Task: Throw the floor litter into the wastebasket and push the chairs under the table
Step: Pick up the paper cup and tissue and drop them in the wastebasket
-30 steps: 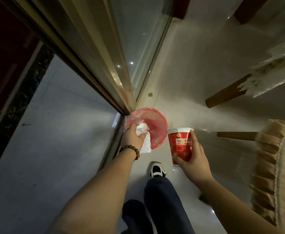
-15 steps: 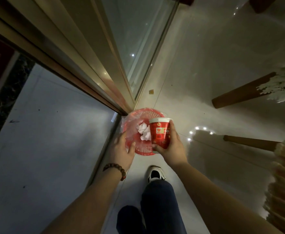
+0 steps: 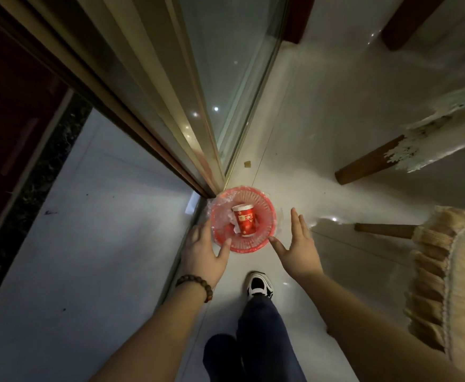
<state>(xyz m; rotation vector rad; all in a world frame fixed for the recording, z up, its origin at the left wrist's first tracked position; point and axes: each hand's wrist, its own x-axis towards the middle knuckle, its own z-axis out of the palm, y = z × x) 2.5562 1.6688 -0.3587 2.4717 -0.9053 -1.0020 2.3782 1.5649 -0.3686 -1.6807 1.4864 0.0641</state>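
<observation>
We stand over the round red plastic wastebasket (image 3: 243, 219), which sits on the pale glossy tile floor (image 3: 322, 139) right at the foot of the gold-framed glass door (image 3: 198, 111). Inside it lies a red paper cup with a white rim (image 3: 244, 223), tipped on its side beside a bit of crumpled white tissue (image 3: 234, 226) and the clear liner.

Our left hand (image 3: 202, 253) has its fingers spread, with the thumb at the basket's near rim; whether it actually touches we cannot tell. Our right hand (image 3: 299, 248) is spread wide and holds nothing, just beside the rim.

We judge the litter step to be nearly done. A small tan scrap (image 3: 247, 164) lies on the floor beyond the basket, near the door track, and may yet need picking up; that calls for a reach past the basket.

After that come the chairs: the fringed, cushioned chair (image 3: 446, 271) at our right stands out on the open floor, its wooden leg (image 3: 383, 231) showing. We would turn right and push it in, though the tabletop itself is hardly in view.
</observation>
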